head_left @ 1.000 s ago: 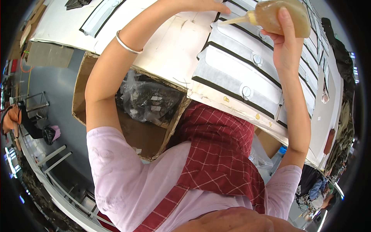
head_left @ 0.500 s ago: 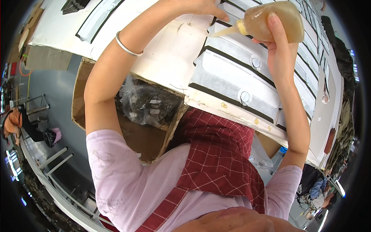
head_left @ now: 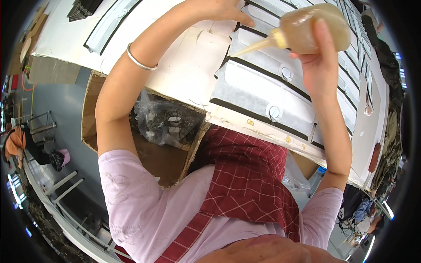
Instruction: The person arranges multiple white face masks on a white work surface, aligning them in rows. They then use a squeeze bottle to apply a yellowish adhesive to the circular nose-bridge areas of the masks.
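Note:
My right hand (head_left: 318,72) is closed around a tilted squeeze bottle (head_left: 302,28) of cloudy amber liquid, thumb along its side. Its long pale nozzle (head_left: 254,47) points left and down, with the tip by the left end of a white piece with black edging (head_left: 263,59). Another such piece (head_left: 263,85) lies nearer me, with a round clear disc on it. My left hand (head_left: 223,9) reaches to the top edge of the view, thumb stretched out over the left end of a farther piece. Its thumb and forefinger are apart; the other fingers are cut off.
Several more white pieces lie in overlapping rows to the right. A single one (head_left: 112,24) lies at the far left, near a black stack (head_left: 83,8). Below the worn white table edge (head_left: 245,122) stands an open cardboard box (head_left: 94,109) holding a plastic bag (head_left: 160,116).
The bottle's nozzle tip has moved left and toward me, from one piece's end to about the nearer one's. My left hand has shifted slightly left. The view has moved a little.

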{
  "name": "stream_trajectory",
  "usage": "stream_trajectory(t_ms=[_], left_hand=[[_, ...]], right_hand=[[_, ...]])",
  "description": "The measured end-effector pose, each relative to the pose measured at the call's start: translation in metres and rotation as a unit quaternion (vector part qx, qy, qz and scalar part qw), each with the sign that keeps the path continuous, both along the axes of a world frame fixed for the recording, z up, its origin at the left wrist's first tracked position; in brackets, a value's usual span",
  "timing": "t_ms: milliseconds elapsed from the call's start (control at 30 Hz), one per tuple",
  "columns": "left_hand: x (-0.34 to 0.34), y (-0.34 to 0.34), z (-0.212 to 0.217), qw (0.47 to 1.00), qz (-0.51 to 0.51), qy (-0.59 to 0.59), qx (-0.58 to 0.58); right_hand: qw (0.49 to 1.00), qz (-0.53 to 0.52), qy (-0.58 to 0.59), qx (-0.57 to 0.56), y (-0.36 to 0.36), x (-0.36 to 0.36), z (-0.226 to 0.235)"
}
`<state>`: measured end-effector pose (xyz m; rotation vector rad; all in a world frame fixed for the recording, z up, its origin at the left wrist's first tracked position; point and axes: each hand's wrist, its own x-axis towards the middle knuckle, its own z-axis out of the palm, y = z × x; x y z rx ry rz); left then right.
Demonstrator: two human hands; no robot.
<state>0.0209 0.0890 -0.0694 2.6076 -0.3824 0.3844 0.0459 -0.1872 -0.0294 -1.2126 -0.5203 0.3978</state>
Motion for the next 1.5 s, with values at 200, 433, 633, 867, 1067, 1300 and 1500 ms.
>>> stream_trajectory(t_ms=[200,433,633,867,1067,1300,1500], left_hand=[[0.018,0.021,0.003,0.980,0.040,0.001,-0.196],[0.049,0.017,-0.018,0.988,0.056,-0.044,-0.134],[0.051,0.009,-0.009,0.995,0.062,-0.030,-0.069],[0.038,-0.001,0.006,0.996,0.080,-0.002,-0.025],[0.038,-0.002,0.007,0.997,0.076,-0.005,-0.024],[0.038,0.000,0.007,0.997,0.072,0.010,-0.015],[0.052,0.028,0.027,0.973,0.096,0.067,-0.199]], right_hand=[[0.993,-0.095,-0.002,0.070,0.002,0.037,0.026],[0.979,-0.160,-0.106,-0.063,0.045,0.034,0.011],[0.976,-0.158,-0.122,-0.084,0.050,0.037,0.005],[0.985,-0.143,-0.078,-0.064,0.045,0.028,0.003],[0.988,-0.131,-0.063,-0.052,0.035,0.026,-0.003],[0.992,-0.115,-0.021,-0.048,0.035,0.019,-0.002],[0.987,-0.077,0.116,0.080,0.030,0.041,0.025]])
